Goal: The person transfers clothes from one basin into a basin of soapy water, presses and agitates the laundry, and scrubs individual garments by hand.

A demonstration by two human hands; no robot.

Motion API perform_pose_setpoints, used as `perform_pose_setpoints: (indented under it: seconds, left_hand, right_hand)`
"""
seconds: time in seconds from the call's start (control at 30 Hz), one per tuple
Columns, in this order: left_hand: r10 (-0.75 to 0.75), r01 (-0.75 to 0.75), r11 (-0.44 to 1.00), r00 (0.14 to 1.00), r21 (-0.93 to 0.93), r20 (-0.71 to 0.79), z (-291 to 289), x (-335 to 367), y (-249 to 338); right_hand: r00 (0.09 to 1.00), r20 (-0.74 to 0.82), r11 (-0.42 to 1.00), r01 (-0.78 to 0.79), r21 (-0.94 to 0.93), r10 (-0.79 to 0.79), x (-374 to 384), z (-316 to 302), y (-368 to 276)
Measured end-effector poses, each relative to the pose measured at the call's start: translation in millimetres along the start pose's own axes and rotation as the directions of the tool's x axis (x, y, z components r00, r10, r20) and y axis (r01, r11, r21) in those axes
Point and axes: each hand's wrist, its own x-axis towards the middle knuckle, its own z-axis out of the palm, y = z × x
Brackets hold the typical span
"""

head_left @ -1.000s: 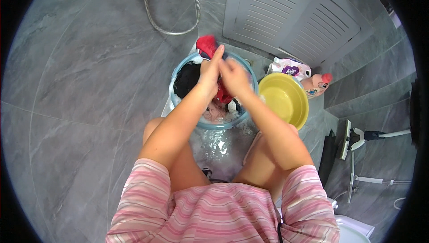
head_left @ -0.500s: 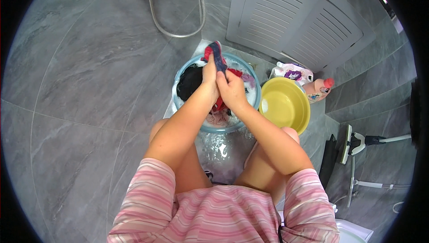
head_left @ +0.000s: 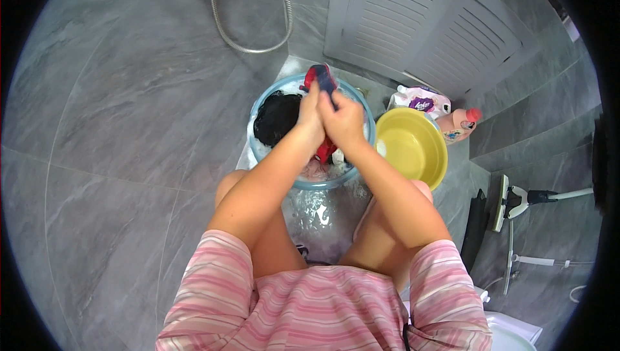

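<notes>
A red and navy garment [head_left: 324, 81] is bunched between my two hands above a round blue basin [head_left: 254, 144]. My left hand [head_left: 311, 115] presses against it from the left, fingers pointing away from me. My right hand [head_left: 345, 122] closes on it from the right, its thumb near the left fingers. Part of a red cloth [head_left: 327, 149] shows below my wrists; I cannot tell whether it belongs to the same garment. Inside the basin, a black cloth [head_left: 276, 118] lies at the left in sudsy water. My forearms hide some of the other laundry.
Right of the blue basin stands a yellow basin [head_left: 413, 151]. Behind it are a white and purple package [head_left: 421, 101] and a pink bottle [head_left: 458, 125]. Grey louvred doors [head_left: 397, 15] rise beyond. A metal shower hose [head_left: 287, 18] hangs at the back; a mop head [head_left: 502, 202] is at right.
My right hand has shifted up and right against my left, and the garment has bunched and turned between them. The whole view has tilted slightly.
</notes>
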Motion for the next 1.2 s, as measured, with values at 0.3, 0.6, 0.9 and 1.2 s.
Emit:
perform_pose_setpoints:
  seconds: [0.3, 0.6, 0.9, 1.2]
  left_hand:
    - [-0.019, 0.136, 0.935, 0.941, -0.328, 0.338, -52, 31, -8]
    - [-0.064, 0.079, 0.974, 0.995, 0.21, -0.079, 12, -17, -8]
    - [-0.124, 0.135, 0.985, 0.987, 0.108, -0.106, 5, -17, 2]
    - [-0.017, 0.023, 0.999, 0.989, -0.036, 0.149, -31, 4, 19]
  right_hand:
    - [0.992, 0.037, 0.975, 0.111, 0.193, -0.12, -22, 17, -13]
    - [0.953, -0.129, 0.947, -0.245, 0.207, 0.275, 10, 4, 26]
    - [0.987, -0.135, 0.994, -0.095, -0.06, 0.087, 6, 6, 8]
    - [0.97, 0.053, 0.966, 0.243, -0.094, -0.239, -30, 23, -19]
